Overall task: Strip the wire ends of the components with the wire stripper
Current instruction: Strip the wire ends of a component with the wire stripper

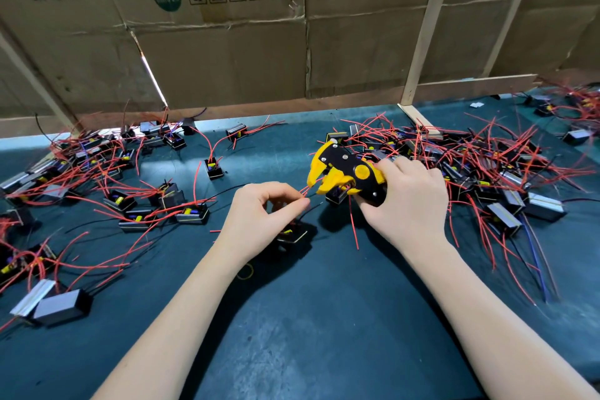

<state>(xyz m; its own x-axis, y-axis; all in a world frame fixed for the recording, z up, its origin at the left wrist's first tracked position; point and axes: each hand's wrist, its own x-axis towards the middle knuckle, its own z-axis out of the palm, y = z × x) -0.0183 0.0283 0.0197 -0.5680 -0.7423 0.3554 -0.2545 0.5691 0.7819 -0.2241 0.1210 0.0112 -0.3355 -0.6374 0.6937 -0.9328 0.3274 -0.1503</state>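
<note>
Now left hand (259,214) pinches red wire (303,191); right hand (409,198) grips wire stripper (344,172).

Even, fairly bright light falls from above, laying soft shadows under both forearms on the desk (292,351). A bright strip glares through a gap in the cardboard (227,52). Wide-angle bending curves the edges; corners blur slightly.

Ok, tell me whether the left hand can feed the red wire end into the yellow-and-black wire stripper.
Probably yes: the left hand pinches the red wire just short of the stripper's parted jaws, nothing between.
</note>
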